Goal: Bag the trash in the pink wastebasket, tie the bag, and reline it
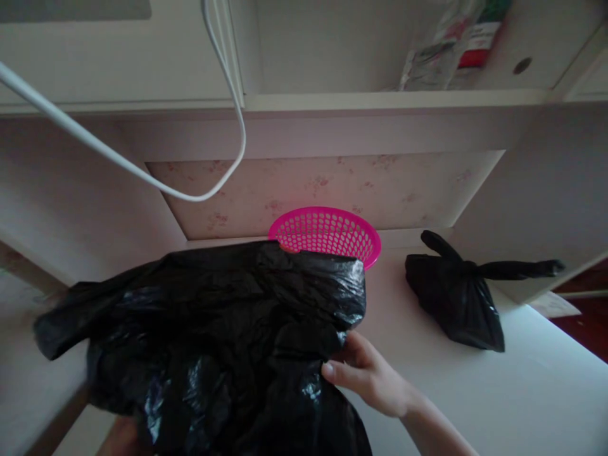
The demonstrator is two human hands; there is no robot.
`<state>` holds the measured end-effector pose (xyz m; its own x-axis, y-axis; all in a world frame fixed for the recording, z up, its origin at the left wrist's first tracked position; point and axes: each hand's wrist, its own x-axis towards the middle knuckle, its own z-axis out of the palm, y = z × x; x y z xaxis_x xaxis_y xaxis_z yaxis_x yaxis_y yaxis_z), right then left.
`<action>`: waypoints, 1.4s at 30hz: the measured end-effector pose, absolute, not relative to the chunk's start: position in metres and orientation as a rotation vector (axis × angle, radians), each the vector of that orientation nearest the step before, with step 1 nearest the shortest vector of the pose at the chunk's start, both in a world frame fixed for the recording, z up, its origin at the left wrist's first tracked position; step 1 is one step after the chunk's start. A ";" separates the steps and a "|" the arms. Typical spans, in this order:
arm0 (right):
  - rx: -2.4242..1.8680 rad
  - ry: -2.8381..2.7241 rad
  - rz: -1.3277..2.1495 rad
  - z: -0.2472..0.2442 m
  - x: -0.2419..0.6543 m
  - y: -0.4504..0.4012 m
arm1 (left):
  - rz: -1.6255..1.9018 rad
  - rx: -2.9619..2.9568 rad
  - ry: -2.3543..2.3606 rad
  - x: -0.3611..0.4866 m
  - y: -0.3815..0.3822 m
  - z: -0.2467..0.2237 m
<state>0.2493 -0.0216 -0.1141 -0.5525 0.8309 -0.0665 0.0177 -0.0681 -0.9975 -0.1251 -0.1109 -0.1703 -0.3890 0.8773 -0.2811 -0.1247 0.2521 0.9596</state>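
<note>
A large, crumpled black plastic bag (213, 329) spreads over the lower left and centre, held up above the white desk. My right hand (370, 377) pinches its right edge between thumb and fingers. At the bottom left, my left hand (123, 437) shows only in part under the bag, its fingers hidden. Behind the bag stands a pink perforated basket (327, 231), its lower part covered. On the desk to the right sits a smaller black bag (458, 301), tied in a knot with its ends sticking out.
A white cable (190, 197) hangs in a loop at the upper left. An open shelf (332, 54) above holds plastic packets (432, 63) and a red, white and green package (479, 44). The white desk (536, 380) extends right, near a paper (553, 304).
</note>
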 end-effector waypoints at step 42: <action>-0.440 -1.707 1.126 0.047 0.295 0.116 | 1.493 1.504 1.034 0.047 0.130 0.015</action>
<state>0.2952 0.1158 0.0466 -0.4311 0.7241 0.5384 -0.2102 0.4997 -0.8403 0.0465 0.1303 0.0155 -0.0134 0.9246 0.3807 0.0307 -0.3802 0.9244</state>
